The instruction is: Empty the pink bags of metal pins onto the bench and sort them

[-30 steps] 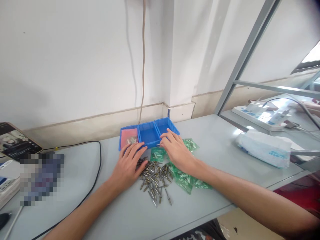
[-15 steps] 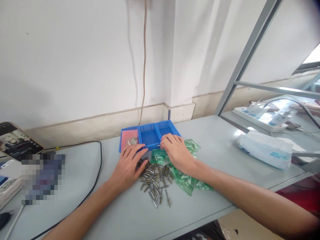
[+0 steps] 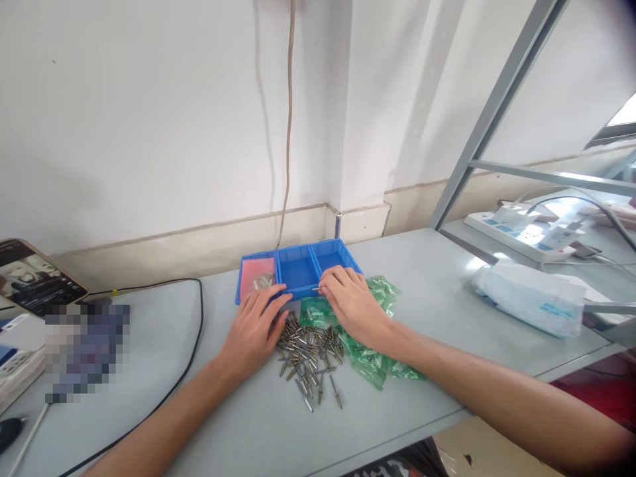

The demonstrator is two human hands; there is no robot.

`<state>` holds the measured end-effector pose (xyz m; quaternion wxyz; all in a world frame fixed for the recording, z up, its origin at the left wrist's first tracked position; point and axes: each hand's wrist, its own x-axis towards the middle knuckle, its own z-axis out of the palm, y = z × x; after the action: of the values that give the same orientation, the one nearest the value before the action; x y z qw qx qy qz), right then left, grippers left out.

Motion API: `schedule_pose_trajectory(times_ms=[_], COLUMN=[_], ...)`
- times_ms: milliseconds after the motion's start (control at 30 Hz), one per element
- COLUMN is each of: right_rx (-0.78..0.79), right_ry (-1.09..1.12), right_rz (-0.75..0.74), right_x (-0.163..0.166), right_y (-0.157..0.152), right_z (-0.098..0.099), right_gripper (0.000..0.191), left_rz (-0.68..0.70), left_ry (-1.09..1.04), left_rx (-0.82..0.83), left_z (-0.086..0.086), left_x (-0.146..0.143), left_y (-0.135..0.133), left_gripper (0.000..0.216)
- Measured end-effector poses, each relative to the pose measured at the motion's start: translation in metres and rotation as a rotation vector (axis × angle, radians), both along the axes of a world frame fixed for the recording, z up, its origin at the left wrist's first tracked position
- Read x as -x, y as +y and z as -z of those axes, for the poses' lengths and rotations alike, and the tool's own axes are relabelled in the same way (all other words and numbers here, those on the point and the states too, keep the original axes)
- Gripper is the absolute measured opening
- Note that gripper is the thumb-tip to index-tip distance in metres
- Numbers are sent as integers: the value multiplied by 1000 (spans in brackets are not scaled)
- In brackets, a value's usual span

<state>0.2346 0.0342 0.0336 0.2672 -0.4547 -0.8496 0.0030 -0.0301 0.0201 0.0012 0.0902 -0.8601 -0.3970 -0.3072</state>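
My right hand (image 3: 354, 306) is closed in a pinch over the front of a blue tray (image 3: 301, 293). The tip of a small metal pin (image 3: 316, 289) sticks out from its fingertips. My left hand (image 3: 252, 329) has its fingers spread; its fingertips are at the tray's front left, and its thumb is beside a pile of small metal pins (image 3: 311, 354). The pins are silvery and brass-toned. Green plastic packets (image 3: 370, 361) lie right of the pile, partly under my right hand and forearm. A pink sheet and a clear bag of small pale pieces (image 3: 263, 281) sit in the left compartment.
A phone (image 3: 37, 275) stands at the far left above a power strip (image 3: 17, 371). A black cable (image 3: 201, 318) curves across the grey table (image 3: 422, 278). On the right are a white soft pack (image 3: 529, 298) and a metal frame (image 3: 489, 126). The wall is behind the tray.
Both hands stay nearly in place, with the right hand still pinching the pin. The left thumb has drawn slightly to the left. The view has shifted a little.
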Motion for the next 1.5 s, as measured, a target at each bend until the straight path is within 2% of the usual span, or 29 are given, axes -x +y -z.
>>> schedule_pose_trajectory(times_ms=[333,833,1033,1500], right_rx=[2,60,66,99], right_ry=[44,187,194,210], right_rz=[-46,-80,-85,-82], right_x=[0,0,1,-3], right_y=[0,7,5,11], right_z=[-1,6,4,3], right_gripper=[22,24,25,25], left_rz=[-116,-26,-28,-6], left_ry=[-38,-82,-77,-67], left_rx=[-53,-34,11,6], left_z=[-5,3,5,6], left_x=[-2,3,4,6], left_y=[-3,3,3,3], left_gripper=[33,38,40,44])
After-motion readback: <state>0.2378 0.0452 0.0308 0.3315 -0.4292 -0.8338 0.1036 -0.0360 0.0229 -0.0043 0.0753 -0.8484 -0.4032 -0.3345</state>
